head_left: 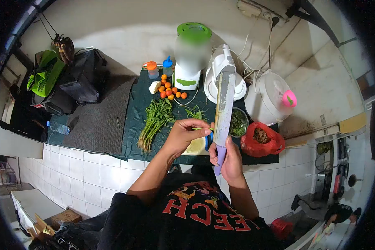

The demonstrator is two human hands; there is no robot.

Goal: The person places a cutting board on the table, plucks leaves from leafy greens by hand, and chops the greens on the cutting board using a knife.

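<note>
My right hand (pixel 232 161) is closed round the purple handle of a large knife (pixel 225 110), whose broad, smeared blade points up and away from me. My left hand (pixel 184 135) is pinched shut on a thin green stem (pixel 202 128), close to the knife's blade. Beneath the hands lies a pale cutting board (pixel 196 147) with a blue edge or handle (pixel 209 141), partly hidden. Beyond them are a few loose green leaves (pixel 196 113). To the left lies a bunch of leafy greens (pixel 154 121). Right of the knife, cut greens fill a clear bowl (pixel 246 125).
Small tomatoes (pixel 168 92), a garlic bulb (pixel 154 87) and two lidded shakers (pixel 152 70) stand at the back. Behind are a green-and-white blender (pixel 186 77), a white appliance (pixel 221 66) and a white bucket (pixel 268 96). A red plastic bag (pixel 254 151) sits at right.
</note>
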